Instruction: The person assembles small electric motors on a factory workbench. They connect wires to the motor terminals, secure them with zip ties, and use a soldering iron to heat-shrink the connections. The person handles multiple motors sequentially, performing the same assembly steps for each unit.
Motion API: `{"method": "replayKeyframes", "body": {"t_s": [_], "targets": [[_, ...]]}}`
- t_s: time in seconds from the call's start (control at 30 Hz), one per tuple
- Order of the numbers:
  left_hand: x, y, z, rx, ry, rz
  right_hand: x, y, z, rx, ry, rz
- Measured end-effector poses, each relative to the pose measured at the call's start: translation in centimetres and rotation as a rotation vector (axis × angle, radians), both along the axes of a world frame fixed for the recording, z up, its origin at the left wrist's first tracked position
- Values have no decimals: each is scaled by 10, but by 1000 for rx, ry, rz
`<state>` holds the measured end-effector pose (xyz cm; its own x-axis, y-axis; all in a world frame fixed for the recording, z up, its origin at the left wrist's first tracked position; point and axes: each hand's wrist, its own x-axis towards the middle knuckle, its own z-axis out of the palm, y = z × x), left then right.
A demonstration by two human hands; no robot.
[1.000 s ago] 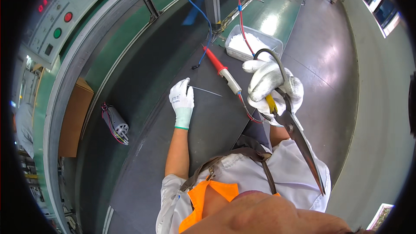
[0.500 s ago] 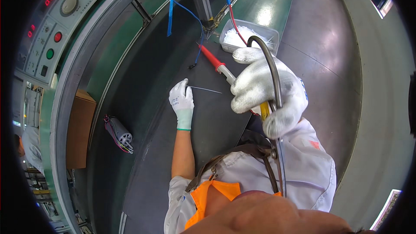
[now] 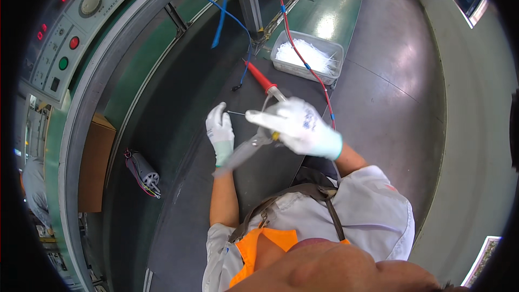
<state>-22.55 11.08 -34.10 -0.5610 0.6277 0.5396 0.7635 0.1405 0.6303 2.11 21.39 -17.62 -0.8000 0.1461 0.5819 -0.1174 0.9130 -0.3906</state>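
White-gloved left hand (image 3: pixel 219 128) pinches a thin rod (image 3: pixel 236 112) over the table (image 3: pixel 184 227), inside its right edge; right hand (image 3: pixel 300 127) grasps blurred scissors (image 3: pixel 242 154), whose blades, overlapping the left cuff (image 3: pixel 223 148), could nick it if swung low.

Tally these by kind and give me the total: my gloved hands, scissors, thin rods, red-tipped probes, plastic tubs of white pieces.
Gloved hands: 2, left hand and right hand
Scissors: 1
Thin rod: 1
Red-tipped probe: 1
Plastic tub: 1
Total: 6
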Motion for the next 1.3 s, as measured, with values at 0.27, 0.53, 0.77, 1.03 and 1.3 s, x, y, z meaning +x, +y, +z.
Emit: {"method": "replayKeyframes", "body": {"t_s": [0.27, 0.53, 0.77, 1.03, 1.3], "targets": [[-17, -33, 12, 595, -883, -35, -7, -77, -90, -227, -556, -279], [-22, -38, 17, 492, -892, -32, -23, -49, -102, -98, -586, -668], [-24, -29, 9, 413, -873, -17, -16, -19, -111, 76, -568, -816], [-23, -32, 11, 295, -657, -31, -18, -44, -100, 123, -602, -671], [-34, -26, 5, 425, -636, 63, -119, -60, -78, 76, -328, -203]]}}
